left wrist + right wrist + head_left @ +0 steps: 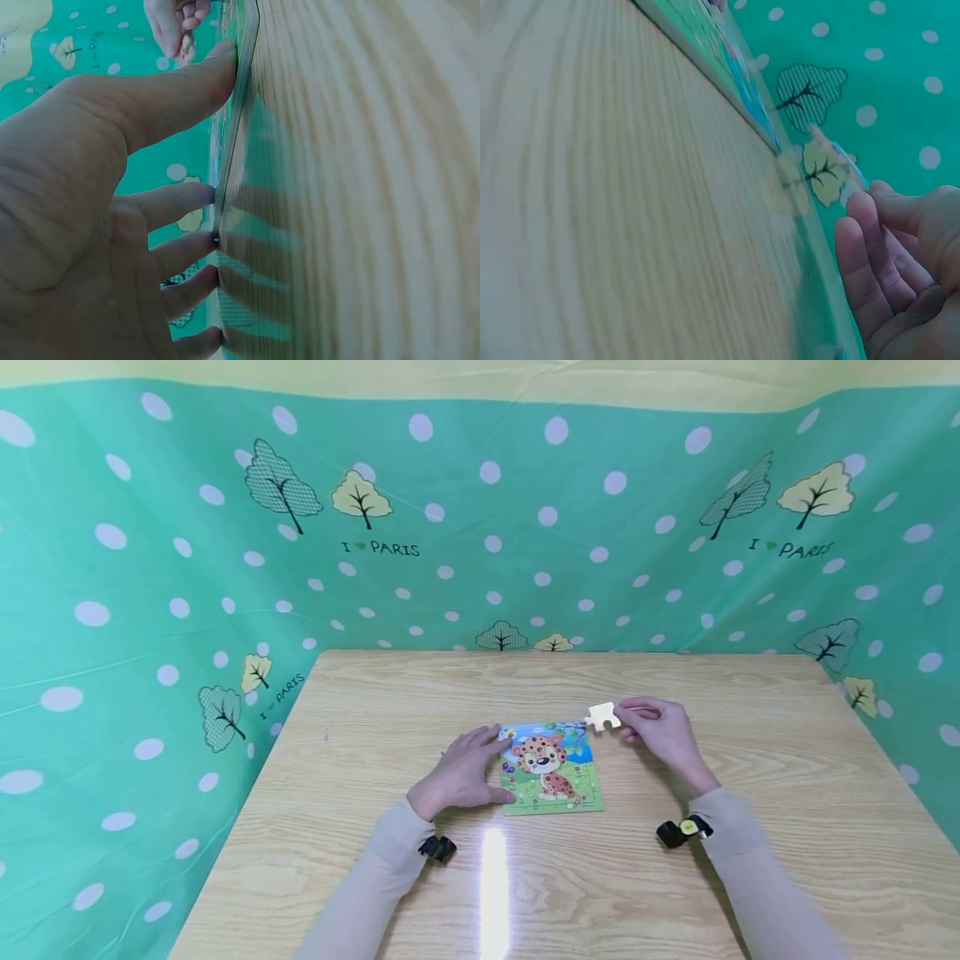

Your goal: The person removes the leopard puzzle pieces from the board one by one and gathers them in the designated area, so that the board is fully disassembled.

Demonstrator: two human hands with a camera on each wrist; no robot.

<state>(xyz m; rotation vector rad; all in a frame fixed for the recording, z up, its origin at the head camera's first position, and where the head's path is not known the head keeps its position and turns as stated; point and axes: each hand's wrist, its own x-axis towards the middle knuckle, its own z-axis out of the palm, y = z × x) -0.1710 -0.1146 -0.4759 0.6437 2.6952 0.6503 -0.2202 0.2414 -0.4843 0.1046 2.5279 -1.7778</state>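
A square jigsaw puzzle (551, 777) with a spotted leopard cub on a green and blue scene lies flat on the table. My left hand (463, 770) rests at its left side with fingers spread, thumb on the lower left of the board and fingertips near the upper left. In the left wrist view the thumb reaches onto the puzzle's edge (244, 67). Between thumb and fingers, my right hand (662, 733) pinches a puzzle piece (602, 717), pale with glare, close by the puzzle's upper right corner. The right wrist view shows the piece (840, 154) edge-on, raised above the table.
The wooden table (360, 710) spreads around the puzzle on all sides. Behind it and along both sides hangs a green dotted curtain (465, 568) with printed trees. A bright light reflection (495, 893) lies on the wood in front of the puzzle.
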